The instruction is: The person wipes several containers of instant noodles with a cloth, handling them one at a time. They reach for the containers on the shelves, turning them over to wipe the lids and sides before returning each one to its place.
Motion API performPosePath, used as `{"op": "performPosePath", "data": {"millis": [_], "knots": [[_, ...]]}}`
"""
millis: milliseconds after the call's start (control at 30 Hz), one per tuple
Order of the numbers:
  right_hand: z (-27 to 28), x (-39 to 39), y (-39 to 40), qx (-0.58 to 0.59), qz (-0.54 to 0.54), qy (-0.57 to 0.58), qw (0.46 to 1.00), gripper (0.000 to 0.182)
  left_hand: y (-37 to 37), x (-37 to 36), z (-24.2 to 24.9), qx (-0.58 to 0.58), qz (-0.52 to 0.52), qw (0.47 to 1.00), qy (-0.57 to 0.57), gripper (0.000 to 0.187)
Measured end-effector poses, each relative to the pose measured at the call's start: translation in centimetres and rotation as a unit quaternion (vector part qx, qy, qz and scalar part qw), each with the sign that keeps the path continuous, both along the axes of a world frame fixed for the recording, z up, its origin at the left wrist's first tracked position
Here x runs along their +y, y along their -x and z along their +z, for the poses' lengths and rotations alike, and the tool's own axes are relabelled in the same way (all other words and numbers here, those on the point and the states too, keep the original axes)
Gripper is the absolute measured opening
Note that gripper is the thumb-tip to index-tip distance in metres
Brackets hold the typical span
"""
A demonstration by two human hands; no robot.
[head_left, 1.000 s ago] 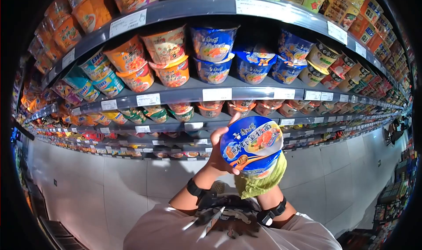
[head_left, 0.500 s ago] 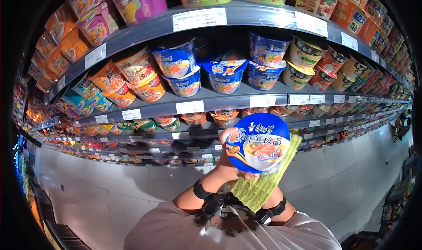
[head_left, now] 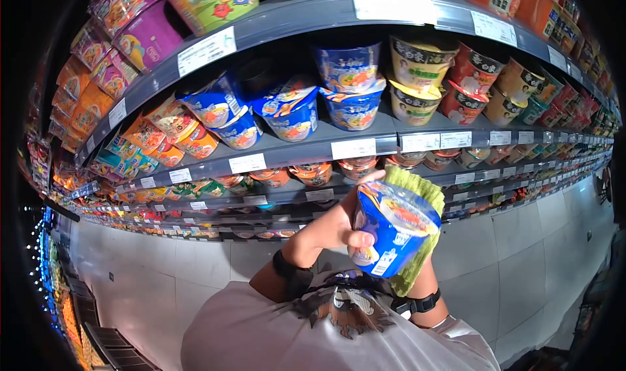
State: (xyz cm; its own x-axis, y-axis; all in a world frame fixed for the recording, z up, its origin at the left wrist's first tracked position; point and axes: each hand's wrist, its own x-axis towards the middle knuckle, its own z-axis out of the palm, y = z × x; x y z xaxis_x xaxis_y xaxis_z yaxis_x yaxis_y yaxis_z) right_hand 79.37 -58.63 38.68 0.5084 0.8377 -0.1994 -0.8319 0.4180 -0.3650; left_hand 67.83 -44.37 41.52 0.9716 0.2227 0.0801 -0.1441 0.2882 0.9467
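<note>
Two black wristbands [head_left: 291, 276] circle the person's wrists, one on each. The left hand [head_left: 345, 226] is curled closed around the left side of one blue cup [head_left: 391, 240], held tilted in front of the shelves. One green cloth [head_left: 417, 267] lies against the cup's right side; the right hand is hidden behind it, so I cannot tell its grip. Farther off, at the front edge of the shelf [head_left: 300, 154], five blue shelf cups [head_left: 349, 68] are visible: two stacks of two, with a single one between. Right of these stand two stacked yellowish cups [head_left: 416, 102], then two stacked red cups [head_left: 464, 103].

Half a second ago the held cup's lid faced the camera; now its printed side shows too, and the cloth's end rises beyond the lid.

Cup and cloth block part of the lower shelf [head_left: 287, 198]. Price tags [head_left: 352, 148] line the front edges.
</note>
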Motion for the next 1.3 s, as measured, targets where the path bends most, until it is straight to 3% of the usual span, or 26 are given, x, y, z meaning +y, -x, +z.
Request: {"op": "performPosePath", "data": {"millis": [67, 100, 133, 167, 200, 267, 300, 333, 367, 500, 533, 600, 733, 800, 933, 1067, 1233, 1300], "knots": [[0.5, 0.3, -0.8, -0.029, -0.051, 0.061, 0.996, 0.047, -1.0, 0.1, -0.2, -0.010, 0.092, 0.994, -0.053, 0.127], [-3.4, 0.3, -2.1, -0.342, -0.085, 0.135, 0.926, 0.045, -1.4, -0.1, 0.1, -0.021, 0.158, 0.985, -0.069, 0.123], [-7.4, 0.1, -3.1, -0.619, -0.110, 0.190, 0.754, 0.044, -1.6, 0.0, 0.5, -0.026, 0.227, 0.970, -0.079, 0.123], [-5.3, -1.3, -3.1, -0.348, 0.031, 0.069, 0.935, 0.043, -1.3, 1.0, 0.5, -0.051, 0.265, 0.950, -0.155, 0.124], [-4.6, -1.0, -2.9, -0.422, 0.010, 0.061, 0.904, 0.038, -0.8, 2.2, 0.6, -0.074, 0.301, 0.923, -0.229, 0.126], [-2.0, -0.8, -3.7, -0.663, -0.043, 0.078, 0.744, 0.039, 0.5, 3.3, 3.3, -0.132, 0.318, 0.916, -0.204, 0.125], [-1.2, -1.4, -3.9, -0.541, 0.092, 0.076, 0.832, 0.033, 1.4, 5.0, 2.9, -0.159, 0.359, 0.865, -0.312, 0.126], [-2.1, -1.4, -3.9, -0.518, 0.106, 0.066, 0.846, 0.034, 1.1, 5.4, 4.1, -0.207, 0.343, 0.881, -0.253, 0.121], [-2.5, -1.4, -4.1, -0.490, 0.117, 0.067, 0.861, 0.033, 1.0, 4.9, 6.3, -0.197, 0.404, 0.855, -0.257, 0.118], [-3.0, -1.5, -5.7, -0.399, 0.144, 0.058, 0.904, 0.029, 0.0, 6.4, 10.3, -0.090, 0.622, 0.692, -0.355, 0.109], [-3.0, -1.6, -6.1, -0.400, 0.149, 0.055, 0.903, 0.029, 0.4, 8.1, 9.8, -0.034, 0.657, 0.620, -0.428, 0.106], [-3.2, -1.9, -6.9, -0.437, 0.123, 0.058, 0.889, 0.026, 0.2, 9.0, 10.1, 0.066, 0.686, 0.569, -0.449, 0.102], [-4.3, -2.9, -7.9, -0.457, 0.127, 0.071, 0.877, 0.026, -1.1, 10.1, 9.6, 0.074, 0.720, 0.515, -0.460, 0.103], [-4.0, -3.5, -7.8, -0.447, 0.124, 0.072, 0.883, 0.026, -2.0, 9.0, 9.9, 0.146, 0.743, 0.438, -0.485, 0.104], [-3.7, -4.5, -8.6, -0.451, 0.117, 0.087, 0.881, 0.026, -2.3, 10.3, 9.6, 0.102, 0.748, 0.462, -0.465, 0.100], [-4.0, -4.5, -9.3, -0.441, 0.107, 0.090, 0.887, 0.026, -3.1, 11.4, 9.4, 0.084, 0.743, 0.410, -0.523, 0.088], [-4.5, -3.8, -8.7, -0.461, 0.096, 0.102, 0.876, 0.026, -3.6, 12.2, 8.9, 0.067, 0.740, 0.413, -0.527, 0.082], [-4.6, -3.4, -8.6, -0.449, 0.073, 0.109, 0.884, 0.026, -3.5, 12.0, 8.8, 0.095, 0.743, 0.385, -0.539, 0.080]]}}
